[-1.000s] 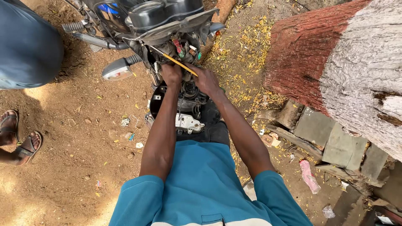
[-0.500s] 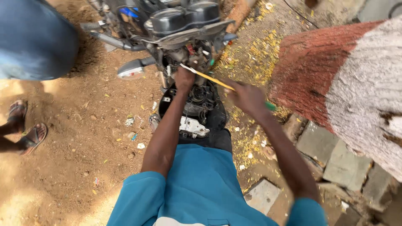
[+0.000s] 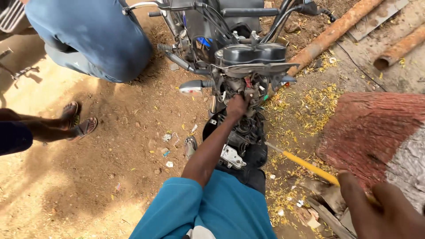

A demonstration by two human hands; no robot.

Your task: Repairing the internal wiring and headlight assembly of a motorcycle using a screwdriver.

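Note:
My left hand [image 3: 238, 106] reaches forward into the exposed wiring behind the headlight mount of a motorcycle [image 3: 241, 57], its fingers closed among the cables. My right hand [image 3: 380, 208] is drawn back to the lower right and grips a yellow-handled screwdriver [image 3: 305, 164], whose metal tip points toward the bike's front wheel [image 3: 248, 132]. The twin round gauges [image 3: 254, 53] sit just above my left hand. My teal sleeves fill the bottom of the view.
Another person in blue trousers [image 3: 93, 40] stands at the upper left, and a person's sandalled feet [image 3: 77, 119] rest at the left. A red-and-white painted tree trunk [image 3: 376, 128] stands on the right. Rusty pipes [image 3: 336, 31] lie at the top right on dirt ground.
My right hand has pulled the screwdriver away from the wiring and swung it back to the lower right. My left hand has stayed at the wiring. The view has tilted back, showing more of the bike.

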